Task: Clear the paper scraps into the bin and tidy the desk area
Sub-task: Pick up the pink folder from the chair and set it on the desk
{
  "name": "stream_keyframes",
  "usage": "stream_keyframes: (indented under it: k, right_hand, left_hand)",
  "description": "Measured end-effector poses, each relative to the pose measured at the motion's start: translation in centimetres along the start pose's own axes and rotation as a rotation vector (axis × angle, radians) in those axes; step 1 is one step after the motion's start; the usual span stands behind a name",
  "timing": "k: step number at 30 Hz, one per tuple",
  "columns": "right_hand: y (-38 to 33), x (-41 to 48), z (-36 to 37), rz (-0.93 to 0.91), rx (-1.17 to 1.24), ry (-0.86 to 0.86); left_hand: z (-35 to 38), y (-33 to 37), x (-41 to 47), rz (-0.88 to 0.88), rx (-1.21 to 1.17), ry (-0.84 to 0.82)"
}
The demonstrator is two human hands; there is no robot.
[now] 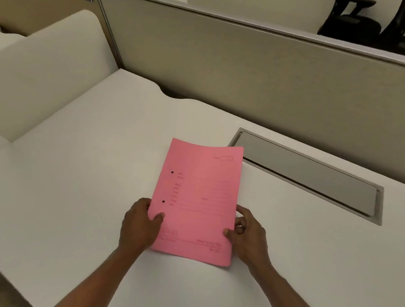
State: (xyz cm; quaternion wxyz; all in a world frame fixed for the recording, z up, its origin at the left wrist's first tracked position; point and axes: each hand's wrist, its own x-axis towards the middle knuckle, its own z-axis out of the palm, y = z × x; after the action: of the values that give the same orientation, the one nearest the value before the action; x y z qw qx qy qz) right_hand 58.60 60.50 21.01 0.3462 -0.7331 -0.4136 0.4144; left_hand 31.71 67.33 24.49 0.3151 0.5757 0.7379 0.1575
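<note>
A pink paper folder [198,200] with two punched holes and faint printed lines lies on the white desk [71,186], angled toward the partition. My left hand [139,226] grips its left edge, thumb on top. My right hand [245,232] pinches its lower right corner, thumb on the cover. The far end of the folder curls up slightly. No paper scraps and no bin are in view.
A grey cable-tray flap [309,172] is set into the desk just right of the folder. A beige partition [237,71] runs behind the desk. Black office chairs [368,10] stand beyond it. Cream cabinets [18,74] rise at the left.
</note>
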Motion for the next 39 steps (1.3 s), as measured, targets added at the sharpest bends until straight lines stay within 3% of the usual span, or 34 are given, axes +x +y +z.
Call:
stream_keyframes:
  k: [9,22,27,32,39]
  right_hand:
    - [-2.5,7.3,2.4,0.048,-0.014,0.029]
    - [-7.1,14.5,5.6,-0.025,-0.083,0.152]
    - [-7.3,15.7,6.0,-0.11,-0.363,0.156]
    - [-5.7,16.2,6.2,-0.43,-0.674,0.14]
    - [-4.6,16.2,6.9,-0.457,-0.816,0.091]
  left_hand:
    - [0.9,2.8,8.0,0.074,0.249,0.015]
    - [3.8,4.9,15.6,0.256,0.569,-0.015]
    - [4.6,5.9,18.0,0.285,0.577,-0.048]
    - [4.8,6.8,19.6,0.303,0.582,-0.085]
    - [4.8,6.8,21.2,0.347,0.592,-0.101]
